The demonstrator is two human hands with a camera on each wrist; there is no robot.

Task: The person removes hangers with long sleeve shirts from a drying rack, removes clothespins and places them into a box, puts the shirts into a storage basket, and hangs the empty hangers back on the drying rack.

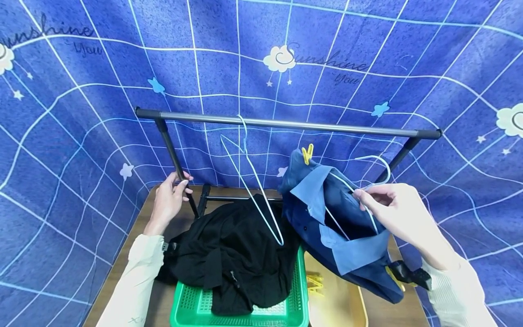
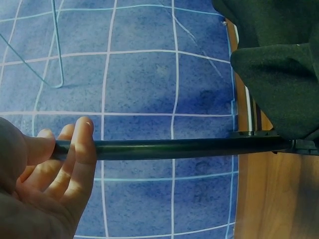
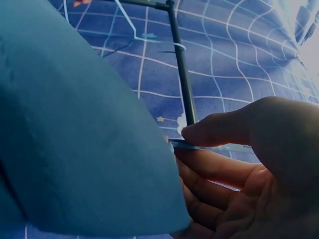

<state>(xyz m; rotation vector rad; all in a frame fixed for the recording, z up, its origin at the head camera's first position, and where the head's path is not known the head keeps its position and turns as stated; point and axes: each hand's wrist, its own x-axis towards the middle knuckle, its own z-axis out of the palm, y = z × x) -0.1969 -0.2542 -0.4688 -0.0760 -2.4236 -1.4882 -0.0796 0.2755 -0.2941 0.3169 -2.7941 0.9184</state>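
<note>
My right hand (image 1: 392,213) pinches a pale blue hanger (image 1: 377,170) just below its hook, on the right of the head view. From that hanger hangs a dark blue shirt (image 1: 302,215) with a lighter blue collar, and a yellow clothespin (image 1: 308,154) clips one shoulder. In the right wrist view, thumb and forefinger (image 3: 214,164) meet on the hanger's arm, beside the blue cloth. On the other side, my left hand (image 1: 169,200) holds the black left post (image 2: 189,148) of the clothes rack, thumb on one side and fingers round the other.
A second hanger (image 1: 261,186) hangs bare from the rack's grey bar (image 1: 286,123). Below it, a black garment (image 1: 245,245) lies heaped over a green basket (image 1: 304,290). Yellow clothespins (image 1: 315,284) lie in a tan tray (image 1: 359,299) beside it. A blue patterned curtain (image 1: 229,68) stands behind.
</note>
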